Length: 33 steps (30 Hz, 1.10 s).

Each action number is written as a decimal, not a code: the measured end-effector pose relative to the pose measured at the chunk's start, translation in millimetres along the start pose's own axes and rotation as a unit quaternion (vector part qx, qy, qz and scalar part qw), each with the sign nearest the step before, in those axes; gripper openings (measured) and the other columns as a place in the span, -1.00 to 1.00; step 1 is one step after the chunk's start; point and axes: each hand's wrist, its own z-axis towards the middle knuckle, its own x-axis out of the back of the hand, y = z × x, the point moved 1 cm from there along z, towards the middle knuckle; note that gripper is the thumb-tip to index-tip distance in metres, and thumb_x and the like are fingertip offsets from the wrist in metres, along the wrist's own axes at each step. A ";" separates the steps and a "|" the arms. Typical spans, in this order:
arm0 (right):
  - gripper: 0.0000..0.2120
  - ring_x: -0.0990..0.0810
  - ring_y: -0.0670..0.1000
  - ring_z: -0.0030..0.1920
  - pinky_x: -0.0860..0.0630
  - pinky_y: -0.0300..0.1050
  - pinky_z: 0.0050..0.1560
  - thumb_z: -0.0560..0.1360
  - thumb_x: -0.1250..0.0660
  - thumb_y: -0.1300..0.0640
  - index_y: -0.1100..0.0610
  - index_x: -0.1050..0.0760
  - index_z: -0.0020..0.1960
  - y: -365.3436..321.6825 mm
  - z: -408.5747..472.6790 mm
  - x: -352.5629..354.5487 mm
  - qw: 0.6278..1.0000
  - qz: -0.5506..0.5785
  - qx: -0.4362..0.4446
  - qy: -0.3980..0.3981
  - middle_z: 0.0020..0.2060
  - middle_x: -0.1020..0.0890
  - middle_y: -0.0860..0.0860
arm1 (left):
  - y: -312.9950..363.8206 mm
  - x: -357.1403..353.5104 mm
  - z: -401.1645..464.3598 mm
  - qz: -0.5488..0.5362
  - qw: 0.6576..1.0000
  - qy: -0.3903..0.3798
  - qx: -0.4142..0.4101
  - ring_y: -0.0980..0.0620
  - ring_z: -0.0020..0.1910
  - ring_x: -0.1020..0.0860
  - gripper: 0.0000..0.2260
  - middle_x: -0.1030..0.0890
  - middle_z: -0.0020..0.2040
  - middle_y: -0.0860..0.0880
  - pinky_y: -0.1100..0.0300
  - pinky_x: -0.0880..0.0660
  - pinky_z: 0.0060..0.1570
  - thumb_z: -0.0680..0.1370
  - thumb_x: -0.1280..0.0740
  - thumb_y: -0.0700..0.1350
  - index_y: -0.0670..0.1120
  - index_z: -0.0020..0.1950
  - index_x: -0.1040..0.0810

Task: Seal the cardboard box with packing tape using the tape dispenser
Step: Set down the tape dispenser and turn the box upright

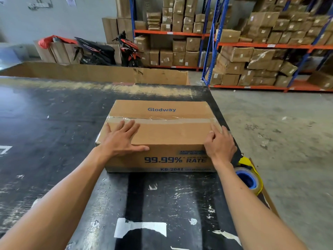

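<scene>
A brown cardboard box (169, 134) printed "Glodway" lies on a black table (54, 123). A strip of clear packing tape (162, 120) runs along its top seam and folds over both ends. My left hand (120, 139) rests flat on the near left of the box top, fingers spread. My right hand (220, 143) presses on the right top edge, fingertips on the tape end there. The tape dispenser (249, 175), yellow with a blue-cored roll, lies at the table's right edge behind my right forearm, in neither hand.
A large open cardboard bin (100, 73) stands beyond the table's far edge. Blue and orange racks (270, 46) full of boxes line the back and right. Two motorbikes (108, 51) are parked by the wall. Concrete floor (288, 132) lies to the right.
</scene>
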 end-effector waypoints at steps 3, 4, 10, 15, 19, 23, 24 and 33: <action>-0.44 -0.32 0.23 0.43 -0.38 0.28 0.27 0.55 0.06 -0.10 -0.03 -0.38 0.48 0.6 -3.4 -0.7 1.000 0.009 0.005 0.011 0.49 -0.35 0.14 | 0.0 0.3 -1.1 -0.004 1.000 0.016 0.011 -0.09 0.62 0.07 0.07 0.06 0.65 0.09 -0.48 0.19 0.42 0.24 0.05 0.71 0.18 0.63 0.05; -0.44 -0.33 0.23 0.43 -0.40 0.28 0.27 0.55 0.06 -0.10 -0.03 -0.39 0.48 1.9 -3.7 -1.2 1.000 0.003 0.012 0.011 0.49 -0.36 0.14 | -0.1 0.4 -3.1 -0.007 1.000 0.024 0.014 -0.10 0.62 0.04 0.06 0.04 0.65 0.06 -0.49 0.19 0.42 0.23 0.05 0.71 0.18 0.62 0.02; -0.58 -0.50 0.19 0.31 -0.43 0.10 0.30 0.61 -0.14 -0.01 0.00 -0.47 0.43 17.0 5.5 12.1 0.995 0.095 -0.037 0.007 0.37 -0.54 0.11 | -4.2 2.5 -16.4 -0.044 0.984 0.136 0.106 -0.26 0.60 -0.03 -0.11 -0.12 0.62 -0.18 -0.45 0.12 0.45 0.45 0.21 0.57 0.04 0.54 -0.28; -0.60 -0.51 0.15 0.29 -0.40 0.00 0.25 0.65 -0.10 -0.07 -0.01 -0.50 0.39 17.0 -11.4 7.7 0.984 0.172 -0.024 0.039 0.34 -0.56 0.06 | -2.4 -5.6 -22.2 -0.033 0.983 0.102 0.151 -0.44 0.47 -0.19 -0.14 -0.18 0.56 -0.32 -0.38 -0.21 0.36 0.42 0.29 0.58 0.11 0.50 -0.24; -0.48 -0.37 0.17 0.44 -0.28 0.19 0.43 0.55 -0.21 -0.33 -0.11 -0.49 0.40 30.2 -7.2 6.5 0.988 0.153 0.002 -0.013 0.48 -0.41 0.04 | -5.0 -3.9 -27.4 -0.022 0.988 0.095 0.119 -0.45 0.46 -0.18 -0.16 -0.16 0.58 -0.28 -0.35 -0.25 0.34 0.39 0.22 0.61 0.18 0.52 -0.16; -0.26 -0.28 0.21 0.49 -0.19 0.25 0.44 0.41 -0.20 -0.49 -0.15 -0.38 0.48 36.1 -5.0 6.0 0.991 0.109 0.043 -0.071 0.54 -0.30 0.04 | -6.0 -4.4 -28.3 -0.004 0.988 0.097 0.121 -0.44 0.45 -0.21 -0.16 -0.18 0.57 -0.26 -0.34 -0.28 0.32 0.39 0.25 0.61 0.19 0.52 -0.16; -0.24 -0.28 0.21 0.48 -0.20 0.25 0.44 0.39 -0.20 -0.51 -0.15 -0.38 0.48 36.1 -4.3 6.7 0.990 0.114 0.036 -0.071 0.54 -0.30 0.04 | -6.1 -5.1 -27.2 0.002 0.988 0.096 0.119 -0.44 0.44 -0.22 -0.16 -0.18 0.57 -0.26 -0.33 -0.29 0.31 0.39 0.25 0.61 0.19 0.52 -0.16; -0.26 -0.24 0.16 0.51 -0.20 0.18 0.49 0.39 -0.30 -0.46 -0.13 -0.40 0.47 25.0 -3.7 28.8 0.982 0.141 0.000 -0.126 0.55 -0.28 0.04 | -1.5 13.7 -27.6 -0.051 0.989 0.032 0.134 -0.38 0.54 -0.07 -0.12 -0.12 0.60 -0.22 -0.44 -0.03 0.41 0.38 0.25 0.60 0.14 0.55 -0.16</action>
